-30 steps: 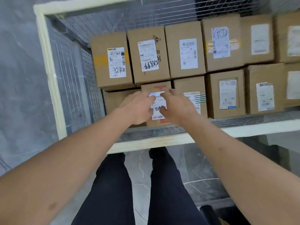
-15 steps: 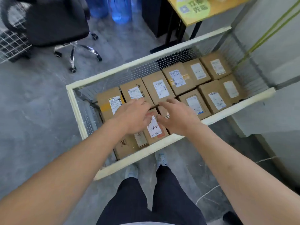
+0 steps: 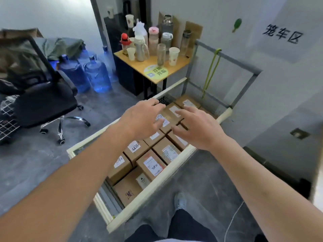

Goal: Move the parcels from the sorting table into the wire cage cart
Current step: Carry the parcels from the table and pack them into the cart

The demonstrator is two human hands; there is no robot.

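Both forearms reach forward from the bottom corners of the view, over the near rim of the cart (image 3: 153, 191). The left hand (image 3: 141, 121) is held palm down with fingers spread and slightly bent, holding nothing. The right hand (image 3: 197, 128) is likewise palm down, fingers splayed and relaxed, empty. Both hands hover above the cart, clear of the parcels (image 3: 138, 165), which lie below and between them.

The cart, with a cream padded rim and wire-mesh walls, stands on the grey floor (image 3: 35, 163). Inside it the parcels, brown cardboard boxes with white labels facing up, are packed side by side in two rows running from the near left corner toward the far right corner. One box (image 3: 127, 191) at the near left corner sits lower than its neighbours.

A grey metal frame (image 3: 244, 86) rises at the cart's far end, with a yellow-green cord (image 3: 211, 70) hanging from it. Beyond the far rim stands a small table (image 3: 176, 69) carrying bottles and paper cups (image 3: 173, 55). To the left are blue water jugs (image 3: 97, 75) and a black office chair (image 3: 43, 102).
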